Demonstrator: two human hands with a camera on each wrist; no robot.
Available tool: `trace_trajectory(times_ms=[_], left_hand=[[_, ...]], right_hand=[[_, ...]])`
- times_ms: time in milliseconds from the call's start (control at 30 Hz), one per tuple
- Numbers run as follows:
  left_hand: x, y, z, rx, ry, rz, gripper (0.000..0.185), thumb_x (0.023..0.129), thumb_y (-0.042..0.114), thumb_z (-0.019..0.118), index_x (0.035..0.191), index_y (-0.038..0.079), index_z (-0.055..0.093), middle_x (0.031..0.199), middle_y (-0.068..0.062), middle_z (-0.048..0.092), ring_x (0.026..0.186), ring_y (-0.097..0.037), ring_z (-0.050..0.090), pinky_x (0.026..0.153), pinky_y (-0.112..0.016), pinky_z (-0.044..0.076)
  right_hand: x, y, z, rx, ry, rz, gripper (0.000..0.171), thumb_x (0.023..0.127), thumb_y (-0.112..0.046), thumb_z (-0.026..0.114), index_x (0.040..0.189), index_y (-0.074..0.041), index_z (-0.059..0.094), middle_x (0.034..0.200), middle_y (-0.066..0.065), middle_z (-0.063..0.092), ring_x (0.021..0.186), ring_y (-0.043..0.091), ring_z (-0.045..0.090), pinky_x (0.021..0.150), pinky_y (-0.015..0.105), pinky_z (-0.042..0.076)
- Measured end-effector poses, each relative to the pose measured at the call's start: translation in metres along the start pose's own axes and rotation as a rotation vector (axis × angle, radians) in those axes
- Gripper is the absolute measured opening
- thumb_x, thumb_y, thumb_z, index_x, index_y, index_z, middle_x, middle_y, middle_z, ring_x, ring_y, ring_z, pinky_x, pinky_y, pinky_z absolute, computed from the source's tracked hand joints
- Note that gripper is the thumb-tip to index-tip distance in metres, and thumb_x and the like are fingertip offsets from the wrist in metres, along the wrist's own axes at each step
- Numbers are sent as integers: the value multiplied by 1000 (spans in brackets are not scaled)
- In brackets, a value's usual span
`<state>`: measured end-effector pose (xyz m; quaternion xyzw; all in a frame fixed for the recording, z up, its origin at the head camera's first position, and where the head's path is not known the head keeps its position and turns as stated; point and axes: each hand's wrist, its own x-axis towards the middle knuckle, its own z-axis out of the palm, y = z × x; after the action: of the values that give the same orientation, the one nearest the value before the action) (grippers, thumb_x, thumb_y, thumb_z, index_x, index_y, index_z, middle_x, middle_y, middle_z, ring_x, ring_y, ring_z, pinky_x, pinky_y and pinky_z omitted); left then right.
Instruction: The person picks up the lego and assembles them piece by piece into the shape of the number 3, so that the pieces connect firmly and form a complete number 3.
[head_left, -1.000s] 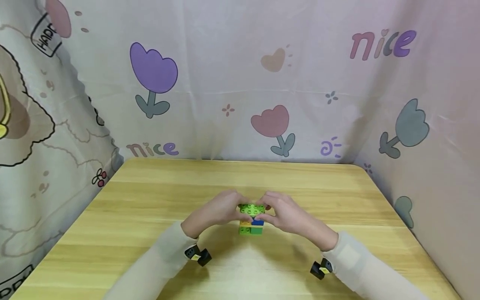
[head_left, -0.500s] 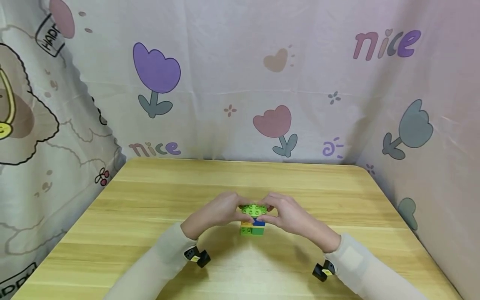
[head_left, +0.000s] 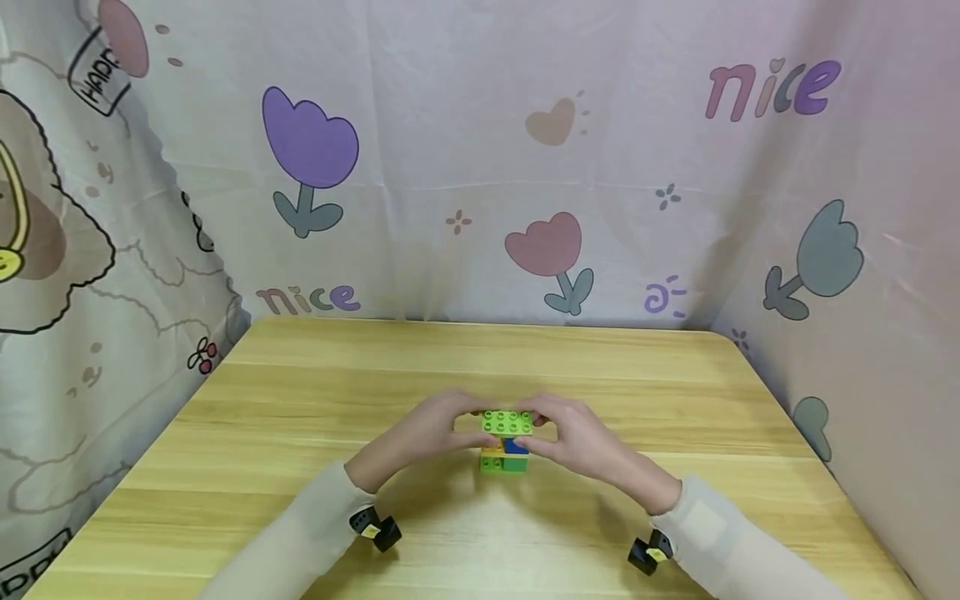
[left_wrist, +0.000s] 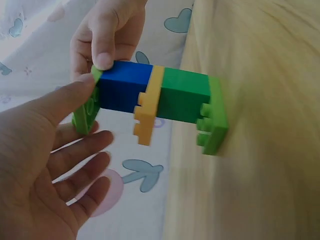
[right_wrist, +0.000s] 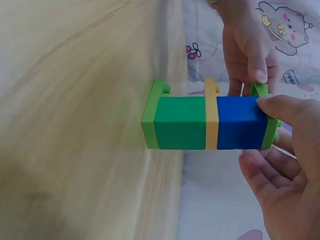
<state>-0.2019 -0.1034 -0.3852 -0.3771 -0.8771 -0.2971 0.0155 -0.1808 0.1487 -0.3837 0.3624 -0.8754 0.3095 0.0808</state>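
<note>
A small stack of toy building bricks stands upright on the table. From the bottom it has a light green plate (right_wrist: 150, 120), a green brick (right_wrist: 180, 122), an orange plate (right_wrist: 211, 115) and a blue brick (right_wrist: 241, 122). A studded light green top plate (head_left: 507, 422) crowns it, overhanging toward the left. My left hand (head_left: 427, 429) holds this plate's left end between thumb and index finger, other fingers spread below. At the right end, my right hand (head_left: 581, 433) pinches the plate, its thumb lying against the blue brick's upper edge.
The wooden table (head_left: 375, 358) reaches back to a printed cloth (head_left: 420, 150) with flowers and lettering, which also hangs along both sides. A small black camera (head_left: 375, 529) sits on the left wrist, another black camera (head_left: 649, 552) on the right.
My left hand has drawn slightly left and toward me, its thumb sliding to the top plate's corner. The top plate now shows more of its studs. My right hand has lowered a little.
</note>
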Motion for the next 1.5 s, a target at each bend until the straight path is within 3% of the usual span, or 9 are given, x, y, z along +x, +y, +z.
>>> trace_trajectory(times_ms=[267, 400, 667, 833, 1033, 1300, 1500], left_hand=[[-9, -7, 5, -85, 62, -11, 45, 87, 43, 72, 121, 15, 69, 107, 6, 68, 96, -20, 62, 83, -37, 52], [-12, -12, 7, -113, 52, -46, 45, 88, 46, 70, 120, 14, 69, 106, 7, 67, 96, -19, 62, 84, -36, 51], [-18, -19, 13, -105, 6, -96, 40, 89, 39, 71, 120, 13, 68, 112, 3, 67, 98, -15, 60, 86, -37, 50], [-17, -23, 23, -110, -23, -144, 43, 84, 37, 77, 119, 14, 67, 110, 4, 65, 96, -13, 58, 84, -34, 50], [-17, -25, 35, -204, -49, -198, 39, 82, 32, 80, 115, 17, 65, 102, 9, 62, 90, -10, 58, 79, -28, 51], [-20, -24, 37, -317, -10, -216, 39, 83, 32, 79, 114, 15, 64, 99, 8, 61, 88, -12, 58, 78, -27, 51], [-21, -23, 36, -349, 27, -210, 36, 82, 31, 80, 110, 15, 64, 97, 7, 61, 87, -13, 58, 76, -28, 51]], right_hand=[[-5, 4, 4, 108, 5, 69, 44, 89, -29, 74, 128, -12, 62, 106, -6, 67, 92, 11, 63, 83, 34, 53], [-9, 9, 7, 183, 13, 81, 45, 89, -27, 74, 129, -11, 61, 104, -8, 68, 91, 8, 63, 85, 31, 53], [-15, 13, 13, 333, -7, 129, 46, 89, -21, 73, 130, -6, 57, 109, 0, 68, 96, 12, 65, 87, 28, 52], [-17, 15, 16, 357, -15, 144, 42, 90, -21, 72, 127, -6, 58, 110, 4, 67, 97, 15, 65, 88, 29, 52], [-19, 21, 22, 368, -43, 153, 40, 90, -18, 72, 126, -5, 58, 109, 5, 67, 97, 16, 65, 87, 30, 52], [-22, 23, 28, 369, -77, 177, 38, 90, -21, 72, 122, -3, 60, 106, 4, 68, 96, 18, 65, 85, 30, 53], [-22, 22, 28, 361, -82, 204, 37, 90, -22, 73, 120, -4, 61, 105, 3, 68, 95, 18, 65, 84, 29, 53]])
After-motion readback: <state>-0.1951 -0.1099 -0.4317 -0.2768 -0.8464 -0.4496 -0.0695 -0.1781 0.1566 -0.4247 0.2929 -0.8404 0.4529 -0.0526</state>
